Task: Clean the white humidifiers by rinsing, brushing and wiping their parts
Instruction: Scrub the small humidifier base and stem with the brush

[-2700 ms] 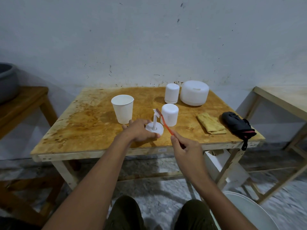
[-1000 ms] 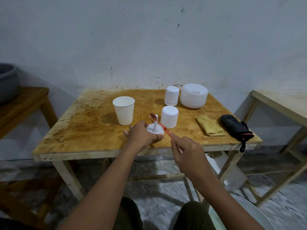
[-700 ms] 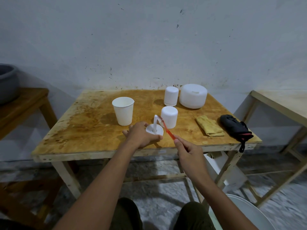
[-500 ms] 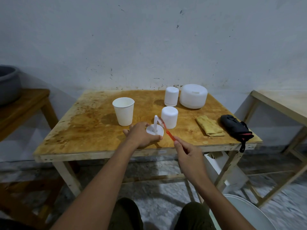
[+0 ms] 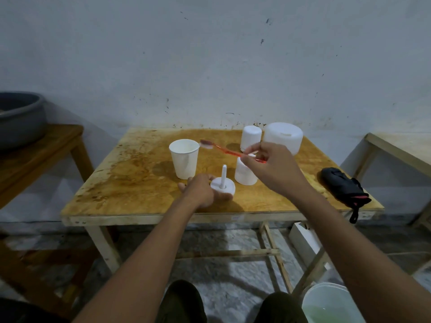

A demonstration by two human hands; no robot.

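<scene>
Left forearm runs toward 1 o'clock; the left hand (image 5: 202, 193) lies low, thumb and fingers cupped round the base (image 5: 222, 187). Right forearm angles toward 11 o'clock; the right hand (image 5: 272, 169), held higher, pinches the brush (image 5: 224, 150).

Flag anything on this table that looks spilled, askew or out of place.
Two things. The table top is blotched with dark stains left of the paper cup; whether wet, I cannot tell. The black pouch lies at the right edge, its strap dangling over it. Nothing is tipped over. The white stemmed base stands upright.
</scene>
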